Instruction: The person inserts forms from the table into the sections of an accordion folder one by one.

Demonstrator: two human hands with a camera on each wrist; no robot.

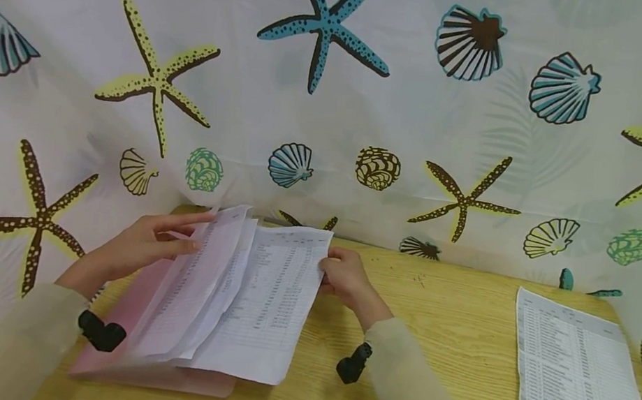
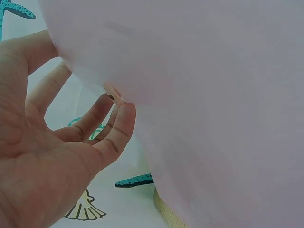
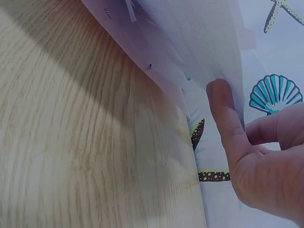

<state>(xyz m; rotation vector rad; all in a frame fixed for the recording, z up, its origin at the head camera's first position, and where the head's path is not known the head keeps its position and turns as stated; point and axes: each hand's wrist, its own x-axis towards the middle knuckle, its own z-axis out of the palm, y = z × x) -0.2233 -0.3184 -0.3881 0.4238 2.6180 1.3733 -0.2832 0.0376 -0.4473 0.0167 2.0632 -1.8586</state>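
A pink folder (image 1: 201, 384) lies at the left of the wooden table with several printed sheets (image 1: 274, 291) raised over it, fanned apart like pages. My left hand (image 1: 144, 245) holds the upper left edge of the leftmost sheets, which look tinted pink. Up close in the left wrist view, a pale pinkish surface (image 2: 204, 95) meets my fingertips; I cannot tell whether it is paper or the folder's cover. With thumb and fingers, my right hand (image 1: 349, 277) pinches the upper right edge of the rightmost sheet. That sheet's underside (image 3: 204, 42) shows in the right wrist view.
Another printed sheet (image 1: 572, 376) lies at the right of the wooden table (image 1: 433, 332). A white curtain (image 1: 373, 117) with starfish and shells rises behind the table and along both sides.
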